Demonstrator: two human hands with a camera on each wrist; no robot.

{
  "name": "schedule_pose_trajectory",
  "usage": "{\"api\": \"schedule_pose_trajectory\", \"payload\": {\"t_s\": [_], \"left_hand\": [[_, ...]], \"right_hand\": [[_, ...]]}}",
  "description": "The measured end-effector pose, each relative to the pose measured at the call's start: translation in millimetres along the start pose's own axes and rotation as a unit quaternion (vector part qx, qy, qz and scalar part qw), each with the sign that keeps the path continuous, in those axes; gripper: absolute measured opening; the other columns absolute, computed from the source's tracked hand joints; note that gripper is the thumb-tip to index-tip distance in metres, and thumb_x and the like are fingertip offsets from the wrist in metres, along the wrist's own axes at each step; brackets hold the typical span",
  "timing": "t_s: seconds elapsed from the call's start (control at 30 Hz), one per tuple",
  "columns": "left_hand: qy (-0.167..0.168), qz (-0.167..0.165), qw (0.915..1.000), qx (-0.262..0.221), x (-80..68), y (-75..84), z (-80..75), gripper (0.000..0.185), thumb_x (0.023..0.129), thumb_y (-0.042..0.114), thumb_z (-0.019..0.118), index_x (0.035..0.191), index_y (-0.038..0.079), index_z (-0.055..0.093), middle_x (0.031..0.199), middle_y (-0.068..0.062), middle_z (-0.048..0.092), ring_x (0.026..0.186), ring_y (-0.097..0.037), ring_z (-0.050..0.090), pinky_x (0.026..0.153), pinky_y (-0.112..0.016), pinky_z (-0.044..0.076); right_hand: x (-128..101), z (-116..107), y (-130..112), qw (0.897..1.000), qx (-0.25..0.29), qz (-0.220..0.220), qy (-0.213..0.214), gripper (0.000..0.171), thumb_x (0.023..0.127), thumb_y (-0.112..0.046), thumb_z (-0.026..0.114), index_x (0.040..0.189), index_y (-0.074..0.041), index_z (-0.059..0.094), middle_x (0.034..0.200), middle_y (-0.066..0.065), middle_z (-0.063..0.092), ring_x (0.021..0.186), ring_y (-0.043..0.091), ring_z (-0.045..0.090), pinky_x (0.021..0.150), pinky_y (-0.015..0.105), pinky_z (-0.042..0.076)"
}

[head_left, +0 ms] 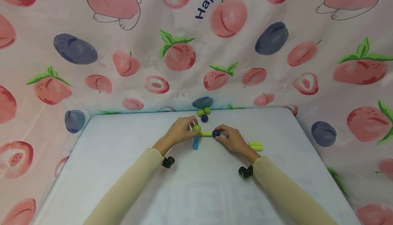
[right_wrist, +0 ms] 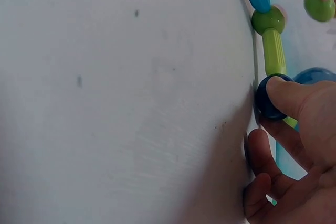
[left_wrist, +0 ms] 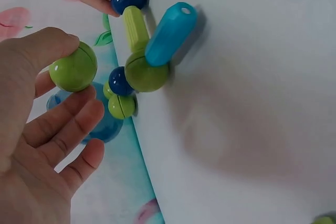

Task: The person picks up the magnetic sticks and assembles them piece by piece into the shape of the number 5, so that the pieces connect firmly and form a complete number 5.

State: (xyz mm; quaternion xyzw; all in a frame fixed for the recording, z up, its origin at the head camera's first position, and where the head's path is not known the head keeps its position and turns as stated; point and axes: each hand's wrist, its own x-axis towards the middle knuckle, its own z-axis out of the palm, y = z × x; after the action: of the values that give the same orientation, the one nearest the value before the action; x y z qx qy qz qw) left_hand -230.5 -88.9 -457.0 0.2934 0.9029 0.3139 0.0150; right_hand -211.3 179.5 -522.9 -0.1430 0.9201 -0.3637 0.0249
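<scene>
My left hand [head_left: 181, 129] pinches a lime-green ball [left_wrist: 74, 68] between thumb and fingers, held off to one side of a small joined piece. That piece has a second green ball [left_wrist: 147, 72] at its corner, from which a blue rod [left_wrist: 172, 34] and a yellow-green rod [left_wrist: 136, 29] branch. At the far end of the yellow-green rod is a dark blue ball [head_left: 215, 134], which my right hand [head_left: 233, 139] pinches between thumb and finger. In the head view the held green ball largely hides the corner ball; the blue rod points toward me.
Two loose green balls [head_left: 207, 110] and a dark blue ball [head_left: 204, 118] sit at the back edge of the white table [head_left: 122, 163]. Two yellow-green rods [head_left: 255, 148] lie beside the right wrist. A fruit-print cloth [head_left: 147, 61] hangs behind.
</scene>
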Motion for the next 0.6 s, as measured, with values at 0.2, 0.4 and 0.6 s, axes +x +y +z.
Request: {"api": "schedule_pose_trajectory", "payload": {"t_s": [0.2,0.4,0.6], "left_hand": [[0.009,-0.003,0.9999,-0.006,-14.8,-2.3,1.3,0.027,0.089,0.021,0.081,0.109,0.011,0.066,0.095,-0.005,0.072,0.081,-0.023,0.063,0.07,-0.031,0.051],[0.015,-0.013,0.9997,-0.016,-29.8,-8.1,8.3,0.026,0.089,0.022,0.081,0.109,0.013,0.067,0.094,-0.003,0.073,0.079,-0.022,0.063,0.067,-0.028,0.048],[0.029,-0.007,0.9985,-0.045,-45.7,-12.9,15.3,0.025,0.086,0.016,0.083,0.105,0.011,0.068,0.091,-0.004,0.074,0.076,-0.025,0.064,0.065,-0.027,0.047]], "right_hand": [[3,-2,1,1.0,-0.004,-0.004,0.0,0.034,0.097,-0.022,0.073,0.13,-0.018,0.066,0.129,0.005,0.068,0.087,0.019,0.055,0.077,0.037,0.047],[6,-3,1,1.0,-0.005,0.003,-0.002,0.034,0.097,-0.022,0.073,0.13,-0.018,0.065,0.132,0.005,0.067,0.096,0.021,0.058,0.084,0.041,0.049],[8,-4,-1,1.0,-0.002,0.005,-0.004,0.035,0.097,-0.022,0.074,0.131,-0.019,0.066,0.131,0.005,0.067,0.094,0.021,0.057,0.082,0.038,0.047]]}}
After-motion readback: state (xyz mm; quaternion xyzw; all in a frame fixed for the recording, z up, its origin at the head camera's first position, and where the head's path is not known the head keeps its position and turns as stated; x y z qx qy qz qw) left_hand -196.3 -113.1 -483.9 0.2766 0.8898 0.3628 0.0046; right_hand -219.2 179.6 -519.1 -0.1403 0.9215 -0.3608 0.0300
